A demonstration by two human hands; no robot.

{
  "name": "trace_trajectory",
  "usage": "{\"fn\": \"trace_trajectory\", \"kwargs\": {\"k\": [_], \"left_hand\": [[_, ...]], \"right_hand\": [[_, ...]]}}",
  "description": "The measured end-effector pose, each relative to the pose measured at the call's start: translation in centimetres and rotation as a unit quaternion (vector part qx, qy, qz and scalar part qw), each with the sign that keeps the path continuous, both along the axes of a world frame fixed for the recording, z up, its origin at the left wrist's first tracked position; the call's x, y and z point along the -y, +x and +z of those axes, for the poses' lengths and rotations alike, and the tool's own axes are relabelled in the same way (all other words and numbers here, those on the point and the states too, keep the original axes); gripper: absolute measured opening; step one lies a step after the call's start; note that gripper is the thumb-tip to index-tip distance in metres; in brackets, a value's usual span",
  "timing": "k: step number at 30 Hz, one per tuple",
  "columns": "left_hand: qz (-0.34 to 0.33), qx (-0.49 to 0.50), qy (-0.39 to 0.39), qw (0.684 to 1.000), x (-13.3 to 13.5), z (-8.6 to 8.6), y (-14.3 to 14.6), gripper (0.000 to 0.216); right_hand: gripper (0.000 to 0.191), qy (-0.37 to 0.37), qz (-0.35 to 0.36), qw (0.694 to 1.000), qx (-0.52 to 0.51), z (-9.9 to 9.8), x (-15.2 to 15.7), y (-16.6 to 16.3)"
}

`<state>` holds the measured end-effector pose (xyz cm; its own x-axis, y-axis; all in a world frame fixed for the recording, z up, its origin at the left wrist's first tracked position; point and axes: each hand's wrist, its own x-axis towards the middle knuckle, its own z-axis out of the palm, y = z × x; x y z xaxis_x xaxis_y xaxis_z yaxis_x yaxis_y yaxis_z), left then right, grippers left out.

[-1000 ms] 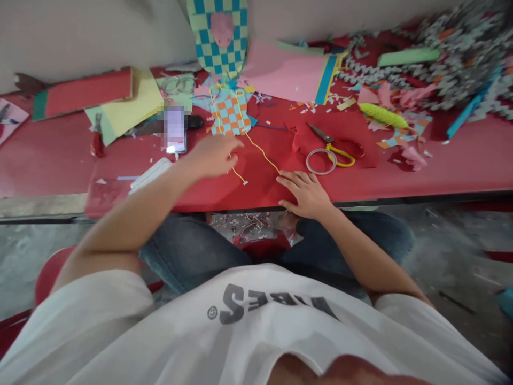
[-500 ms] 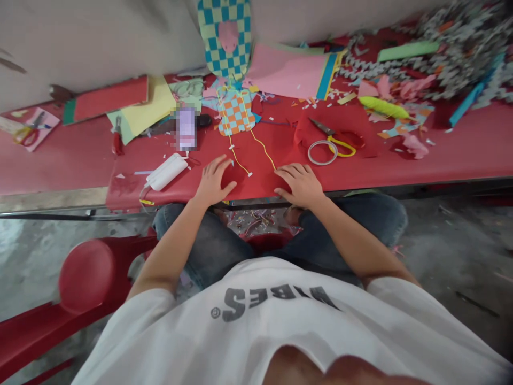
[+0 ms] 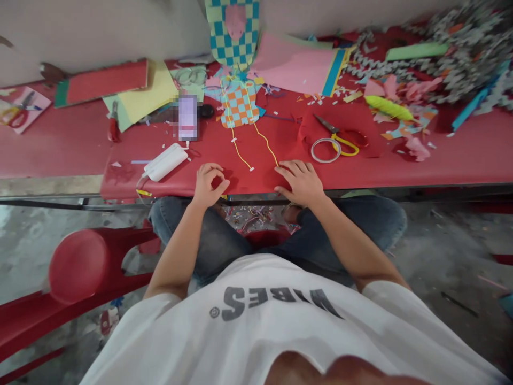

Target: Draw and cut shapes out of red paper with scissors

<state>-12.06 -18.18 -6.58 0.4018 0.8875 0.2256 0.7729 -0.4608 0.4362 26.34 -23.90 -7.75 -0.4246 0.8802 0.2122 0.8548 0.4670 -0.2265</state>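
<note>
Right hand (image 3: 300,182) flat and spread on the red table (image 3: 360,174), gripping nothing that shows: the forefinger tip is right at the loose end of a yellow cord (image 3: 268,145), though whether it presses or just touches, I can't tell. Over to the left hand (image 3: 209,186), loosely curled near the table edge, thumb and forefinger making a ring with a gap in it, nothing visible inside.

Between the two hands and a little ahead, here's a second yellow cord (image 3: 238,153), its lower end capped by a white tab (image 3: 251,169), no finger on it. Follow both cords away from the hands and they run up over the orange and pale blue checkered piece (image 3: 240,109), lying straight ahead of the left hand and a bit to its right.

The step in hand, as I read it, is laying the cords out, with the right one being set or steadied at its end. The next move on that cord seems to call for a fingertip pinch, because a flat palm won't lift something so thin. Scissors (image 3: 350,151) and a pale ring (image 3: 312,152) sit just beyond the right hand, to its right; neither is touched.
</note>
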Motion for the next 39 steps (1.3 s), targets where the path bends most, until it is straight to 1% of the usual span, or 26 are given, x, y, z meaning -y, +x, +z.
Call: {"fn": "trace_trajectory", "kwargs": {"k": [1,3,6,8,11,14,19,22,27,28,29,32,33,36,39], "left_hand": [[0.006,-0.002,0.001,1.000,0.0,0.0,0.4,0.040],[-0.003,-0.010,-0.005,1.000,-0.6,0.1,1.5,0.042],[-0.039,-0.056,-0.024,0.997,-2.0,0.4,3.1,0.063],[-0.048,-0.091,-0.029,0.994,-2.5,0.5,3.6,0.071],[-0.039,-0.105,-0.015,0.994,-2.6,0.5,3.5,0.069],[-0.030,-0.094,-0.001,0.995,-2.4,0.5,3.2,0.066],[-0.050,-0.106,-0.004,0.993,-2.4,0.3,3.6,0.082],[-0.037,-0.109,-0.002,0.993,-2.5,0.2,3.7,0.081],[-0.033,-0.090,-0.004,0.995,-2.5,0.2,3.4,0.076],[-0.032,-0.087,-0.005,0.996,-2.6,0.2,3.4,0.076],[-0.032,-0.084,-0.006,0.996,-2.6,0.2,3.3,0.075],[-0.039,-0.075,-0.008,0.996,-2.6,0.2,3.2,0.073],[-0.041,-0.073,-0.009,0.996,-2.6,0.2,3.1,0.073],[-0.043,-0.069,-0.013,0.997,-2.5,0.4,3.1,0.070],[-0.043,-0.066,-0.018,0.997,-2.4,0.7,3.0,0.063]], "right_hand": [[0.076,0.003,-0.002,1.000,0.000,0.0,-0.1,-0.5],[0.077,0.012,0.005,1.000,0.004,0.0,-0.4,-1.9],[0.080,0.023,0.019,0.999,0.013,0.1,-0.8,-4.0],[0.083,0.023,0.003,1.000,0.012,0.2,-1.0,-4.7],[0.086,0.016,-0.023,1.000,0.009,0.3,-1.1,-5.0],[0.087,0.013,-0.029,0.999,0.010,0.4,-1.7,-5.4],[0.090,0.011,-0.026,1.000,-0.008,0.8,-3.8,-7.2],[0.089,-0.001,-0.013,1.000,-0.014,0.9,-4.1,-7.8],[0.085,-0.008,0.059,0.998,-0.021,1.0,-3.4,-8.0],[0.084,-0.009,0.061,0.998,-0.025,1.0,-3.4,-8.1],[0.083,-0.007,0.050,0.998,-0.030,1.0,-3.6,-8.3],[0.085,0.000,-0.023,0.999,-0.038,0.9,-4.7,-8.8],[0.087,0.001,-0.037,0.999,-0.036,0.9,-5.0,-9.0],[0.088,0.008,-0.034,0.999,-0.021,0.7,-4.9,-9.0],[0.083,0.015,-0.017,1.000,-0.005,0.8,-3.0,-8.2]]}}
